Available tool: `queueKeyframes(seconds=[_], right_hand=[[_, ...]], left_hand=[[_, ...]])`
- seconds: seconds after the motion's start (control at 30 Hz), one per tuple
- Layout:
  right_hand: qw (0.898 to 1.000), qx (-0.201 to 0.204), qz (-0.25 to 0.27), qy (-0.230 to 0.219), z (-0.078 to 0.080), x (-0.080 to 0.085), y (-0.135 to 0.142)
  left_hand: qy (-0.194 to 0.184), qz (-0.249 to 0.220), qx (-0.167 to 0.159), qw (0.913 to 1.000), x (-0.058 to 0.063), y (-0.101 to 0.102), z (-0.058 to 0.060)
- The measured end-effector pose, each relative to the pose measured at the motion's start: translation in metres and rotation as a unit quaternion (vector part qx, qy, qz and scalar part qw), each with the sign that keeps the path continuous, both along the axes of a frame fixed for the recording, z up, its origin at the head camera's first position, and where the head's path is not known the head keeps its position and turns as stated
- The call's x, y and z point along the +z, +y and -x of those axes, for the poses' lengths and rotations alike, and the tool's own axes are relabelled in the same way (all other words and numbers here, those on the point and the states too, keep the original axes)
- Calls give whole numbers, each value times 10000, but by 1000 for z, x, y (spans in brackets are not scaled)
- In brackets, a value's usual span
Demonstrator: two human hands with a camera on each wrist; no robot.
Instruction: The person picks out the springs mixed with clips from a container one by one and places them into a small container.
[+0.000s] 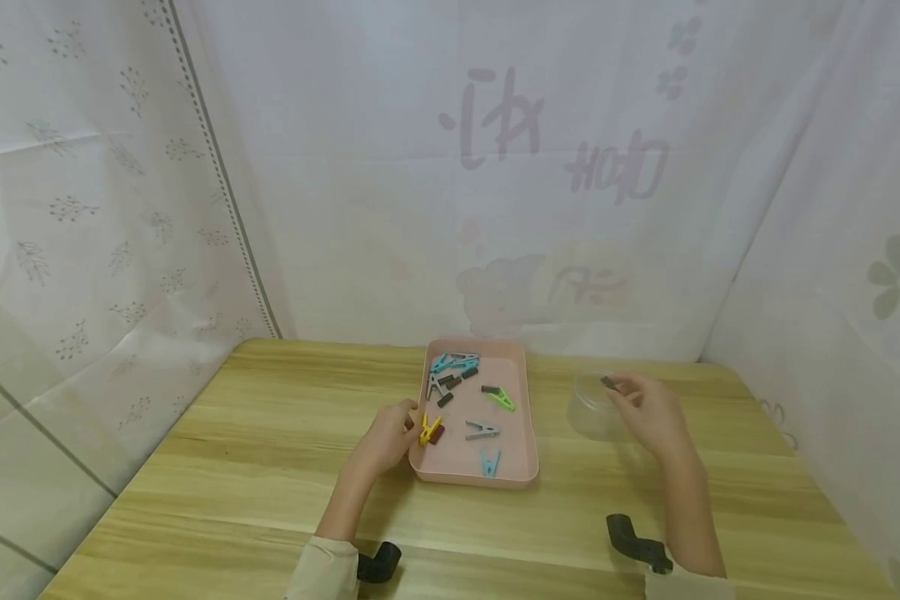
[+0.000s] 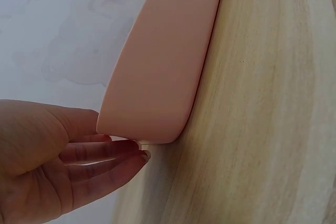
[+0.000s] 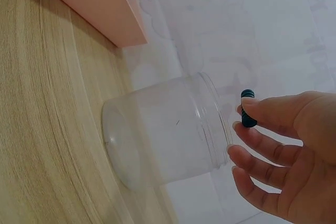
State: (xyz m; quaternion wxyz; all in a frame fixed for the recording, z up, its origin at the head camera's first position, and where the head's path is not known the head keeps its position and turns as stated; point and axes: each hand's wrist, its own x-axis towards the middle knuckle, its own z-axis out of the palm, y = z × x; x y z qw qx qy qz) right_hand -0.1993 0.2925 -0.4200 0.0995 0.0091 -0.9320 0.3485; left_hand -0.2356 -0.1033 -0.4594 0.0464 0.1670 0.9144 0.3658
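Note:
My right hand (image 1: 651,412) pinches a small dark green ridged cylinder (image 3: 248,109) between thumb and index finger. It hovers just off the mouth of a clear jar (image 3: 157,129), which stands to the right of a shallow pink tray (image 1: 457,463). At the tray's left side, my left hand (image 1: 390,437) grips the rim near the front corner, its fingers against the outer wall (image 2: 152,72). Inside the tray lie a yellow clip (image 1: 429,428), a dark red piece (image 1: 438,435), a green clip (image 1: 504,399), a grey clip (image 1: 482,431) and a light blue clip (image 1: 491,463).
More blue and grey clips (image 1: 463,363) crowd the tray's far left corner, with several small dark pieces (image 1: 445,400) beside them. The wooden table (image 1: 255,433) ends at a printed curtain (image 1: 360,250). Black wrist mounts (image 1: 633,542) sit at both sleeves.

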Motion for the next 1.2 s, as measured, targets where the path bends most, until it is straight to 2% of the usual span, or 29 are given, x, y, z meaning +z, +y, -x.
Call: queueKeyframes(seconds=[0.43, 0.77, 1.2], right_hand=[[10000, 49, 7, -43, 3, -5, 2], [9998, 5, -15, -207, 4, -7, 3], [9997, -4, -82, -230, 8, -10, 4]], left_hand=[[-150, -29, 46, 9999, 1, -1, 0], [-62, -80, -89, 9999, -1, -1, 2], [-67, -91, -105, 9999, 0, -1, 2]])
